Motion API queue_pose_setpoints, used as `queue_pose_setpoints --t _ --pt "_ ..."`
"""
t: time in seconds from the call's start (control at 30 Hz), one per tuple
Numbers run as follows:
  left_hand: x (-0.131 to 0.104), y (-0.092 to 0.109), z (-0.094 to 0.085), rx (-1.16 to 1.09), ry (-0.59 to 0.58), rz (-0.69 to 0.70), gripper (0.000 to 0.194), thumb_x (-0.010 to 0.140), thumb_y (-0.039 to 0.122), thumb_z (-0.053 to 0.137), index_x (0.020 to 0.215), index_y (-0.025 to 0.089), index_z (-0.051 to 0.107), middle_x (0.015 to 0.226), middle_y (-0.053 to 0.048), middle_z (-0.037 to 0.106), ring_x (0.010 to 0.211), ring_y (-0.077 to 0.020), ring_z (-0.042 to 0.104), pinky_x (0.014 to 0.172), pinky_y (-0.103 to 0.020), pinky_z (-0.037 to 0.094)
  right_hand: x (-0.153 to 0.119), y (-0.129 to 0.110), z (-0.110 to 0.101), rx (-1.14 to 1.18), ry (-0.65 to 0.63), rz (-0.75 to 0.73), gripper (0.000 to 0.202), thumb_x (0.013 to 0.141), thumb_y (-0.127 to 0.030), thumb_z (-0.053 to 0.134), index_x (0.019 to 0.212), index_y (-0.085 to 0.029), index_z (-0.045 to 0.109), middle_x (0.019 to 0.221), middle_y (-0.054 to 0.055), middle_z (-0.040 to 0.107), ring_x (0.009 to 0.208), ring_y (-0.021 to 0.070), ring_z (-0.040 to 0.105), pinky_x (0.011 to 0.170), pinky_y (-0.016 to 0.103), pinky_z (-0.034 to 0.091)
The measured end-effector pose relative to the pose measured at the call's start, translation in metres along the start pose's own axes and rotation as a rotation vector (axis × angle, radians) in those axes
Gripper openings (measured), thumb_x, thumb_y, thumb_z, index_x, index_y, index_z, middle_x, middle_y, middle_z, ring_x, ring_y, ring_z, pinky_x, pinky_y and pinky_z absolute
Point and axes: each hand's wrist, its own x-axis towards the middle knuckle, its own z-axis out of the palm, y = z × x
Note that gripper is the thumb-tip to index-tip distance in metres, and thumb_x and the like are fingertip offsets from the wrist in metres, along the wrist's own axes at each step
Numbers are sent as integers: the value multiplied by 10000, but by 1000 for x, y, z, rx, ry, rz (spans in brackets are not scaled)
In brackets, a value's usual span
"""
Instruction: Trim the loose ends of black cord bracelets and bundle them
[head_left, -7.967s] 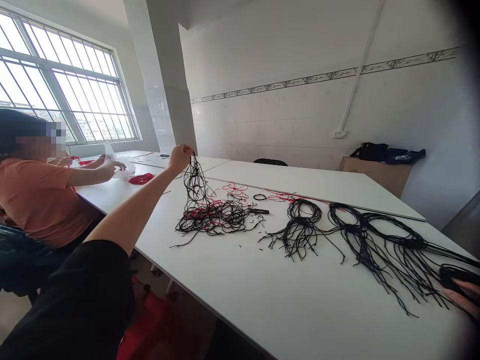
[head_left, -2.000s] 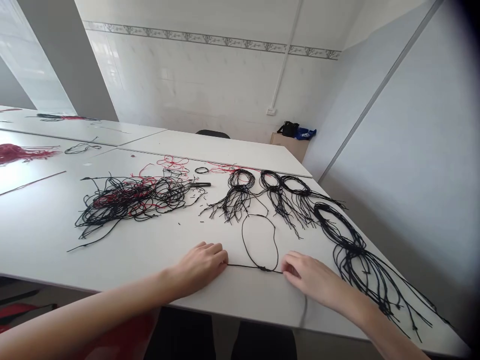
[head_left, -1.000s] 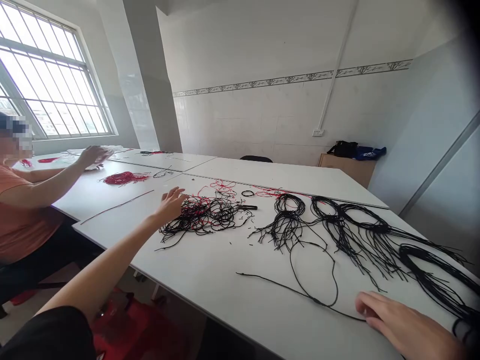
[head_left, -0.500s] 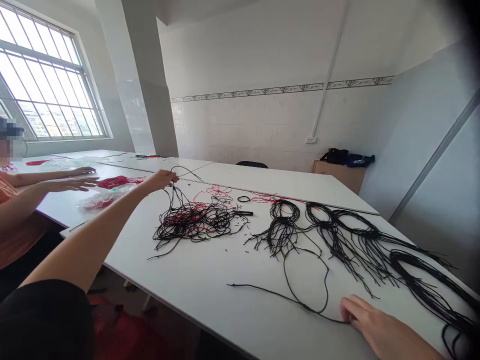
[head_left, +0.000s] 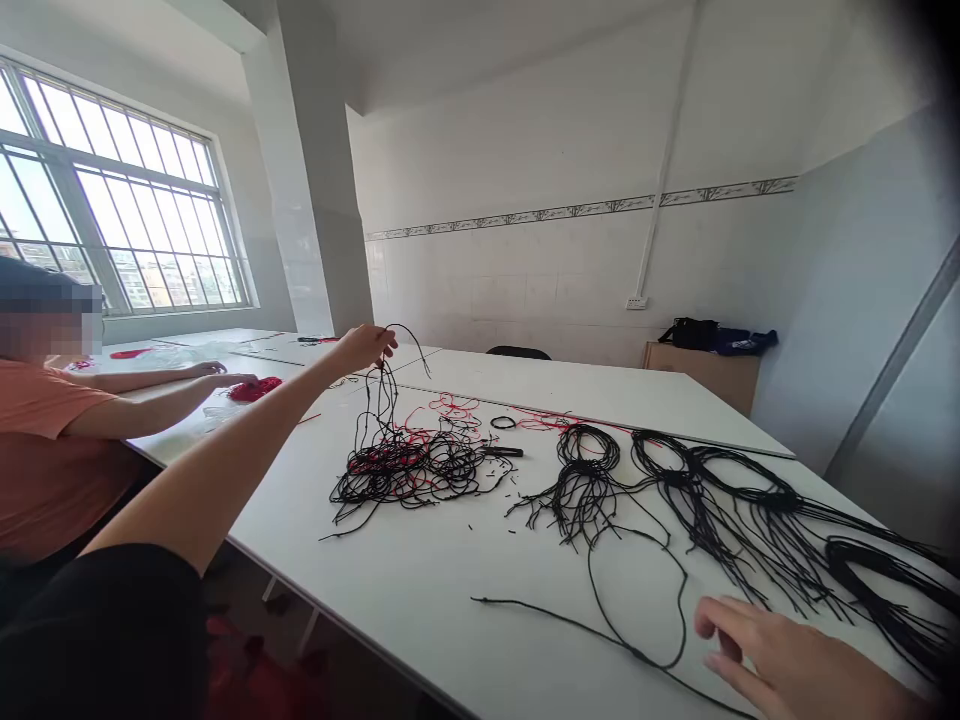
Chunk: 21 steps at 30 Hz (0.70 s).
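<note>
Raised over the tangled pile of black cords (head_left: 409, 470), my left hand (head_left: 366, 346) is closed on a black cord (head_left: 409, 332). One end of it arcs out to the right of the fingers, and several strands hang from the hand down to the pile. My right hand (head_left: 772, 650) hovers at the lower right with thumb and fingers apart and nothing between them. Beside it on the table lies a single looped black cord (head_left: 637, 655), which runs out of view at the bottom, left of the thumb.
Bundled black cords (head_left: 585, 465) lie in coils along the right of the white table (head_left: 420, 600). Behind the pile are red cords (head_left: 454, 405), a small black ring (head_left: 503, 423) and a black tool (head_left: 502, 452). A co-worker (head_left: 52, 430) sits at left, handling red cord (head_left: 255, 389).
My left hand has lifted slightly over the pile, drawing the strands up with it. The right hand's fingers have spread away from the single cord. The view has shifted, and the co-worker's hand has reached the red cord.
</note>
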Motion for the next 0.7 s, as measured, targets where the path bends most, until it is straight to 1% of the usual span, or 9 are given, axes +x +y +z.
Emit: queue_pose_setpoints --t 0.03,0.13,0.23,0.33,0.43,0.5,0.57,0.63,0.7 --pt "0 3 0 41 -5 23 304 852 359 463 872 132 663 852 -87 684 566 -126 586 565 -268 402 2 -15 -11 16 -99 -17 149 825 -351 492 799 -260 607 777 22 655 570 175 604 534 289 418" --pt "-3 11 6 138 -44 75 341 856 388 440 903 135 665 757 -64 674 491 -115 549 566 -268 398 5 -62 -41 46 -213 -65 207 892 -347 418 874 -242 595 865 47 664 699 204 626 625 317 421" --pt "-10 18 15 193 -106 110 381 872 393 398 923 128 667 724 -62 671 463 -111 544 556 -257 401 10 -103 -60 65 -238 -182 192 897 -310 434 857 -221 599 866 53 665 733 208 624 629 301 407" --pt "-19 27 26 233 -144 155 421 896 375 346 941 106 667 730 -75 670 461 -110 535 566 -256 407 29 -140 -72 55 -205 -311 169 891 -290 480 891 -193 619 893 72 676 747 217 621 622 294 392" --pt "-31 36 36 273 -182 206 445 910 360 320 932 97 678 673 -69 658 461 -119 524 593 -264 412 64 -176 -77 185 -109 -406 188 881 -304 533 947 -159 631 879 94 674 756 223 617 640 300 393" --pt "-40 41 42 293 -206 241 453 913 363 316 920 103 687 645 -61 654 484 -130 538 603 -264 412 92 -201 -75 254 -52 -400 219 874 -304 556 1015 -150 623 977 114 665 844 240 620 691 312 417" --pt "-50 44 47 299 -221 279 464 919 372 305 921 115 691 642 -56 658 532 -141 566 613 -260 413 121 -224 -70 330 -1 -357 313 872 -309 567 1126 -127 585 1112 155 628 896 250 622 725 327 447" --pt "-58 45 52 296 -233 315 465 924 373 297 916 130 692 642 -49 664 584 -151 588 624 -257 415 147 -245 -63 436 12 -295 440 877 -362 564 1235 -111 515 1248 194 553 832 222 642 645 313 490" --pt "-65 44 55 288 -252 339 432 917 359 324 867 147 696 627 -40 663 597 -154 590 622 -257 411 168 -263 -57 551 -4 -253 461 895 -404 532 1255 -119 491 1276 192 535 762 185 651 515 275 505"
